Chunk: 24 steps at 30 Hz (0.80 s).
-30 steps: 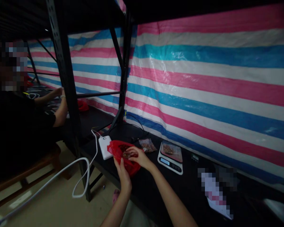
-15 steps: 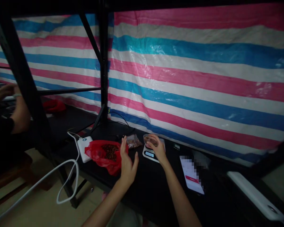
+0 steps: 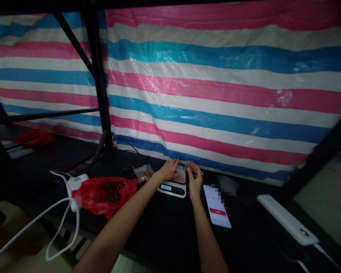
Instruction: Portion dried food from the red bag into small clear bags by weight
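Observation:
A white kitchen scale (image 3: 172,189) with a lit display lies on the black table. My left hand (image 3: 169,170) reaches over its left back side, fingers stretched out; what the fingertips touch is hard to see. On the scale's platform is a flat, clear, pinkish patch (image 3: 180,175), perhaps plastic. My right hand (image 3: 196,180), just right of the scale, closes on a small clear plastic container (image 3: 189,165), its contents unclear. To the left, an open red plastic bag (image 3: 95,193) holds small dark brown pieces (image 3: 113,190). Beside my left wrist lies a clear bag of brownish pieces (image 3: 144,173).
A phone (image 3: 217,206) with a lit screen lies right of the scale, near a clear plastic bag (image 3: 229,184). White power banks lie at the right (image 3: 287,220) and left (image 3: 78,181), with cables. A striped sheet (image 3: 216,94) hangs behind. A black post (image 3: 100,83) stands at left.
The view has turned right. My left hand has gone from beside the red bag to the scale. My right hand has moved with the clear container from above the scale to its right side.

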### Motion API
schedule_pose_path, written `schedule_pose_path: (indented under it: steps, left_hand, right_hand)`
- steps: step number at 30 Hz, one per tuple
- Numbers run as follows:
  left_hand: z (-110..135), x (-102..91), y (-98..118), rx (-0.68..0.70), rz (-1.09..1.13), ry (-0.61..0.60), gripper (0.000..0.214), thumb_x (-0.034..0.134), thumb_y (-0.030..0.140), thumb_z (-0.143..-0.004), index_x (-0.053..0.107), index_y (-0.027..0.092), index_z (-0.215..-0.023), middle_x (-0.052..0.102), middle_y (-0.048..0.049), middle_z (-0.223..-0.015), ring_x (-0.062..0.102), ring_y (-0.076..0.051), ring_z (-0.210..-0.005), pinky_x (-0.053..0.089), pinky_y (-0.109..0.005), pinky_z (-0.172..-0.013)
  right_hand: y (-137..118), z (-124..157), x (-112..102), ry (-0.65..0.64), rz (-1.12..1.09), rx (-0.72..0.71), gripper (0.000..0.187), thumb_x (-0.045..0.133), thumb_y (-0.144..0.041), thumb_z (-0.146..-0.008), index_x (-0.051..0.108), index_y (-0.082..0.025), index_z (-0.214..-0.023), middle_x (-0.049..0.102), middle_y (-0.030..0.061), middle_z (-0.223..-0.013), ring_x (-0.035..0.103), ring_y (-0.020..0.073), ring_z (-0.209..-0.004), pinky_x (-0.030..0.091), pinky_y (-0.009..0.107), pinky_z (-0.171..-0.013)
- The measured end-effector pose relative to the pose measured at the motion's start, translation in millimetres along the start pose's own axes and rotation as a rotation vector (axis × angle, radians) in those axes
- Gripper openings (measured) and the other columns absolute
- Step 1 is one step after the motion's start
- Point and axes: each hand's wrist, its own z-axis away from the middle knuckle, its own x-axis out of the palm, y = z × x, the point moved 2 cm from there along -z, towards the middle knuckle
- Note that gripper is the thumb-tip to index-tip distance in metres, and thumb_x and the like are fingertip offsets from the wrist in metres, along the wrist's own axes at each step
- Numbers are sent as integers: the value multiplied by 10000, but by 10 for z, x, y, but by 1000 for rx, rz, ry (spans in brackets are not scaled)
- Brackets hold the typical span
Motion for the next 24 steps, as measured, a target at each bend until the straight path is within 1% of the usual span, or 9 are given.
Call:
schedule_pose_path:
  steps: [2, 4, 6, 10, 13, 15, 16, 20, 24]
  left_hand:
    - [-75, 40, -75, 71, 43, 25, 468, 683, 321, -562, 606, 157, -994, 605, -163, -1066, 535, -286, -1037, 327, -415, -940]
    - [-84, 62, -128, 139, 63, 65, 372, 676, 325, -571, 643, 186, -915, 653, -118, -958, 584, -250, -945, 386, -357, -888]
    - [-57, 75, -156, 131, 51, 81, 415, 687, 339, -561, 645, 184, -944, 655, -112, -951, 588, -244, -927, 405, -337, -864]
    - [4, 79, -113, 24, 83, 37, 491, 706, 336, -550, 634, 153, -1000, 637, -119, -995, 563, -253, -963, 400, -343, -874]
    - [53, 48, -50, -62, 247, 104, 460, 690, 339, -595, 630, 132, -1001, 627, -107, -1020, 565, -226, -945, 403, -322, -871]
    - [108, 17, -23, -135, 416, 191, 462, 676, 353, -622, 620, 112, -1012, 628, -108, -1017, 570, -213, -930, 415, -310, -854]
    - [139, 4, -12, -169, 516, 210, 473, 674, 356, -628, 613, 103, -1023, 630, -111, -1012, 572, -211, -926, 420, -309, -847]
    - [250, -53, 61, -273, 877, 151, 513, 683, 337, -629, 584, 101, -1074, 640, -116, -1003, 589, -207, -896, 438, -313, -818]
    - [290, -121, 143, -329, 1026, 139, 535, 697, 324, -618, 574, 130, -1100, 641, -97, -1003, 593, -194, -867, 458, -277, -744]
  right_hand:
    - [21, -9, -19, 20, -23, 22, 452, 498, -420, -746, 490, -152, -1110, 582, 121, -1087, 557, 208, -954, 442, 313, -730]
    - [39, -12, -28, 40, -61, 44, 461, 500, -424, -744, 485, -151, -1115, 571, 124, -1108, 560, 203, -950, 441, 312, -737]
    - [51, -13, -27, 48, -95, 60, 471, 508, -425, -739, 485, -150, -1120, 570, 125, -1112, 561, 201, -946, 438, 313, -747]
    - [47, -15, -15, 42, -126, 72, 460, 532, -426, -724, 510, -151, -1092, 578, 120, -1093, 558, 205, -943, 435, 320, -759]
    - [26, -16, -6, 46, -180, 86, 450, 556, -422, -710, 511, -151, -1067, 586, 116, -1056, 565, 201, -918, 438, 323, -763]
    - [-5, -14, 11, 25, -225, 83, 443, 575, -409, -699, 493, -154, -1052, 585, 111, -1029, 573, 192, -893, 442, 323, -765]
    - [-26, -11, 22, 14, -248, 74, 446, 584, -401, -694, 473, -161, -1053, 581, 106, -1020, 579, 186, -877, 445, 324, -764]
    - [-111, 22, 66, 29, -296, 28, 470, 603, -371, -685, 386, -196, -1063, 555, 88, -1015, 591, 163, -825, 458, 325, -753]
    - [-192, 68, 82, 26, -274, -2, 375, 595, -352, -696, 437, -188, -993, 552, 79, -1000, 579, 166, -868, 454, 320, -773]
